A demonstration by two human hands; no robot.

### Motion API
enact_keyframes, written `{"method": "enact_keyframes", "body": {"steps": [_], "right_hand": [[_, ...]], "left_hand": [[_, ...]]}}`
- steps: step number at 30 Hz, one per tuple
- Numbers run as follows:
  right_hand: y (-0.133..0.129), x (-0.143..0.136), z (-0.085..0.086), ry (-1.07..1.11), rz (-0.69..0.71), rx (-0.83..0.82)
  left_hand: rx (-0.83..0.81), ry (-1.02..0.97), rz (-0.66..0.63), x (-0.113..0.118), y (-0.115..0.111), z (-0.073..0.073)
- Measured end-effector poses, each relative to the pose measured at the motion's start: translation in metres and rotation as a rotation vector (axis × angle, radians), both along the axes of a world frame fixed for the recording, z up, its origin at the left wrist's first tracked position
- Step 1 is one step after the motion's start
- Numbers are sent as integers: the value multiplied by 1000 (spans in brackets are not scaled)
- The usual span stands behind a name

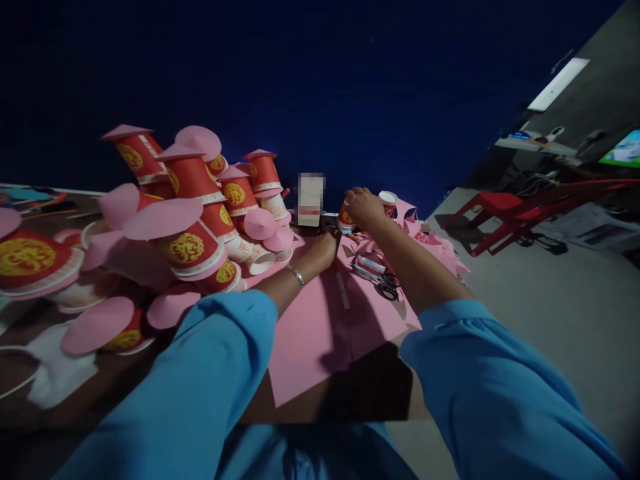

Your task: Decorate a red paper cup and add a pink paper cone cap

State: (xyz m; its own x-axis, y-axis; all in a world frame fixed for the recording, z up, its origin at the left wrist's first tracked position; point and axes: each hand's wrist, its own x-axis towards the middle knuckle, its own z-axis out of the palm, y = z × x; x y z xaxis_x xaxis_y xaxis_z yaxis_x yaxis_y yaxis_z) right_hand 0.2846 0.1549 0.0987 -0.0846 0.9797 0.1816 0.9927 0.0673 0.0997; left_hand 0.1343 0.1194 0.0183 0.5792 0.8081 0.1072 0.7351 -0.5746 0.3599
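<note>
R hand: fingers bent over top of red cup; clamped or just resting, can't tell. L hand: low, nearer wearer than R fingers; tips in shadow, apart/together n/c, any hold unclear. 2nd cup just right of R hand. Scissors nearer wearer than R fingertips, on wearer's right. Pink sheet under L forearm.

Technique (my judgmt): light R grip, prob. best low on cup wall, as paper may dent; L wrist raised w/o dragging sheet; both sleeves clear of pink-topped cups, L of L fingers.
</note>
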Motion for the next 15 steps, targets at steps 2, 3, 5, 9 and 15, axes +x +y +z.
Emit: {"method": "enact_keyframes", "body": {"steps": [2,3,5,9,15], "right_hand": [[4,2,0,-11,-19,-29],[7,2,0,-15,-28,-41],[12,4,1,-22,-40,-60],[21,5,1,-39,-47,-97],[26,4,-2,-58,-57,-99]], "left_hand": [[-11,14,37,8,9,-2],[-16,24,49,11,12,-4],[-19,42,57,17,17,-7],[-10,61,57,23,23,-10],[-14,53,44,22,24,-12]]}}
